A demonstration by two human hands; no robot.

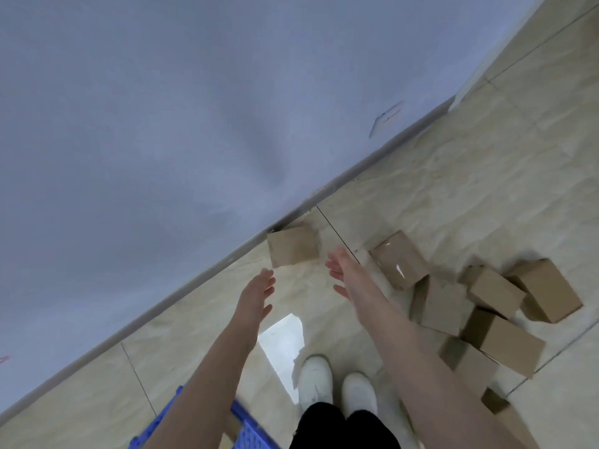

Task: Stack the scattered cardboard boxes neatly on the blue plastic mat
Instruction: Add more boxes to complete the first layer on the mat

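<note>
- Cardboard boxes (492, 293) lay in a loose heap on the floor tiles (453, 189) at three to four o'clock of the person. One lone box (293, 244) sat at twelve o'clock, against the skirting (194, 281).
- Left hand (257, 291) and right hand (342, 270) were spread wide with palms facing and gripped nothing. Their spacing probably suited the lone box, just beyond the fingertips.
- Blue plastic mat (249, 432) showed only a corner, at seven o'clock.
- Glossy beige tiles carried a bright reflection (282, 338) near the white shoes (316, 380). A plain pale wall (162, 124) filled nine to twelve o'clock.
</note>
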